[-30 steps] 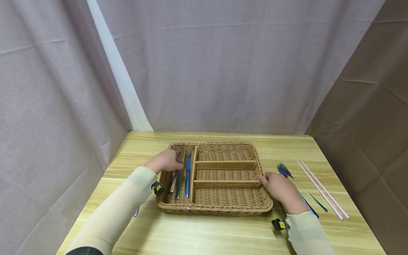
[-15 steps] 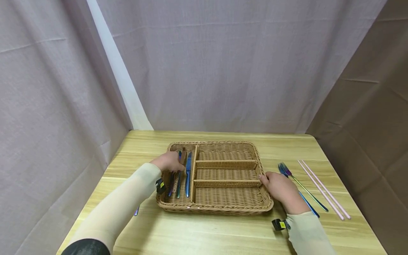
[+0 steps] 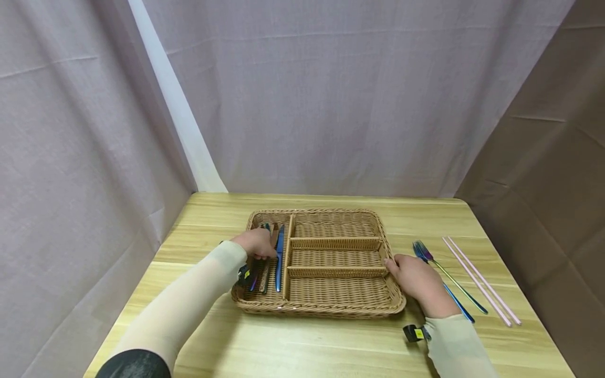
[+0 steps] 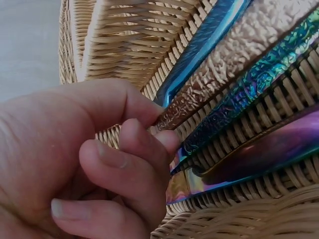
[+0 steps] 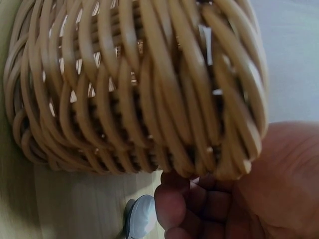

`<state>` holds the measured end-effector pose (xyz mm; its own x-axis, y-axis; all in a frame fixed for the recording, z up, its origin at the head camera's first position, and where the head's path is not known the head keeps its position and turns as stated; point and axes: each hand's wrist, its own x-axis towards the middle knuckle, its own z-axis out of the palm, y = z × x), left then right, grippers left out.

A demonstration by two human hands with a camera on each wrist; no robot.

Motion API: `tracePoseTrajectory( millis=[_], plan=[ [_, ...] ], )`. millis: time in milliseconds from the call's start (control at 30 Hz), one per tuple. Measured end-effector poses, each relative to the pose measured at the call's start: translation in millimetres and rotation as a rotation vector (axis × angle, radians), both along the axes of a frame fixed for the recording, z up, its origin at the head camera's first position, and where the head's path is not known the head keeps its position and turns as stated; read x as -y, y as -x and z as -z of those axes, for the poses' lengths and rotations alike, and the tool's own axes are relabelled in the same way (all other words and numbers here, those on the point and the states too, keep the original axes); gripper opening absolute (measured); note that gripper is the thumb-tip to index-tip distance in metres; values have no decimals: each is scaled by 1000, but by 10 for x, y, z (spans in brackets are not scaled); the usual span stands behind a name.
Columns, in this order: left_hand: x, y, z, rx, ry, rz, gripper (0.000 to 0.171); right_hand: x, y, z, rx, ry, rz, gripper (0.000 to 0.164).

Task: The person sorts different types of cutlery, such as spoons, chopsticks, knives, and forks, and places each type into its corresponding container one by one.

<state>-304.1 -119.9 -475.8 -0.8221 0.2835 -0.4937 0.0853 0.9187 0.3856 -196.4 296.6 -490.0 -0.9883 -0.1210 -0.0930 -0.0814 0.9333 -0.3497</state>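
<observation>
Left hand (image 3: 257, 244) pinches a copper knife (image 4: 239, 55) inside the wicker basket (image 3: 321, 310).

The left grip is drawn in tight, thumb and fingertips on the textured handle, with the other fingers curled; the knife lies in the basket's long left compartment, between a blue knife (image 3: 279, 273) to its right and a green-blue handle (image 4: 259, 82) to its left. The right hand (image 3: 416, 278) has its grip wrapped over the basket's right rim, thumb on top, fingers bent beneath. The basket sits on the desk (image 3: 293, 346); to its right lie two crossing forks (image 3: 427, 254) and, farther right, two pink chopsticks (image 3: 474, 278).
</observation>
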Motion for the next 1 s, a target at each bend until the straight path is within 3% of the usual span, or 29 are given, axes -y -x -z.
tracePoseTrajectory(
  millis=[467, 733, 1000],
  plan=[
    [-31, 52, 137, 9, 8, -4, 37, 11, -2, 33, -11, 5, -8, 40],
    [-65, 33, 144, -2, 17, -14, 34, -6, -8, 52, -5, 14, 1, 40],
    [-117, 52, 151, -18, 81, 21, 37, -14, 8, 42, -7, 10, -4, 38]
  ],
)
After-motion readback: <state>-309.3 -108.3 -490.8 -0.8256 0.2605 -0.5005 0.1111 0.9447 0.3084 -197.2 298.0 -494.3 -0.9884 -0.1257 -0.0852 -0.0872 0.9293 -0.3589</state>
